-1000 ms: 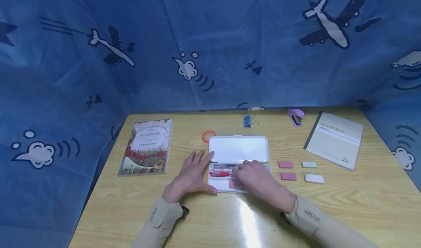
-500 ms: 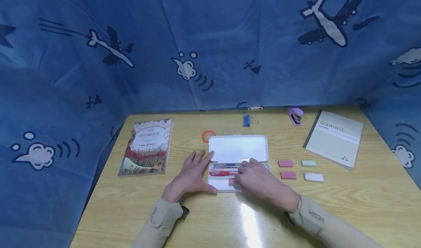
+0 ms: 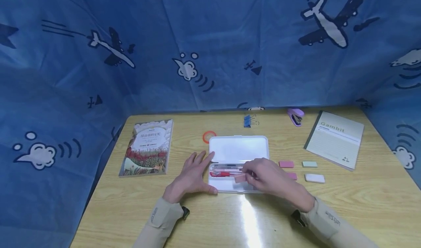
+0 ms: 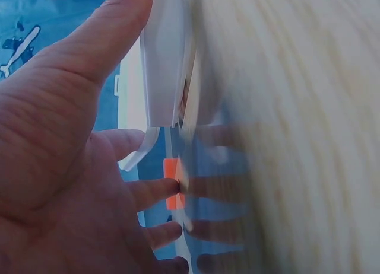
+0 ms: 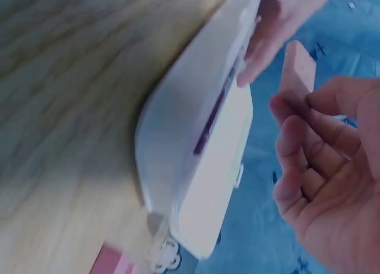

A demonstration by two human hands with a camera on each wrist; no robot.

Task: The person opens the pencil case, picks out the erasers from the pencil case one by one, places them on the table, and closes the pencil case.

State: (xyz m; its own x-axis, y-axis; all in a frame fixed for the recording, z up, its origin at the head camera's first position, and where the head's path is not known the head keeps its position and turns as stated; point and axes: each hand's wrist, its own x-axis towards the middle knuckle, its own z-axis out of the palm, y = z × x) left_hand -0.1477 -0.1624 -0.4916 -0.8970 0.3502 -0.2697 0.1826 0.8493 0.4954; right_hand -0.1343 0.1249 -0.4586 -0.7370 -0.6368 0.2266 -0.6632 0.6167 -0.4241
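A white pencil case (image 3: 239, 149) lies open on the table, its lid folded back. Inside its rear part are several pens, among them a red pen (image 3: 221, 174). My right hand (image 3: 268, 176) pinches a pink eraser (image 3: 240, 178) between thumb and fingers above the case; the right wrist view shows this eraser (image 5: 298, 69) raised over the case's rim. At the case's left side, my left hand (image 3: 190, 176) rests with fingers spread, the thumb at the front left corner and the index finger by the lid. The left wrist view shows its straight fingers beside the case wall (image 4: 166, 60).
Right of the case lie pink erasers (image 3: 286, 164), a green eraser (image 3: 310, 164) and a white eraser (image 3: 314, 178). An orange tape ring (image 3: 209, 136), blue binder clip (image 3: 248, 121), purple stapler (image 3: 295, 116) and notebook (image 3: 335, 138) sit farther back. A book (image 3: 147, 147) lies left.
My right hand has lifted the pink eraser from the front of the case and moved slightly right, its fingers now pinching it. The left hand stays in place.
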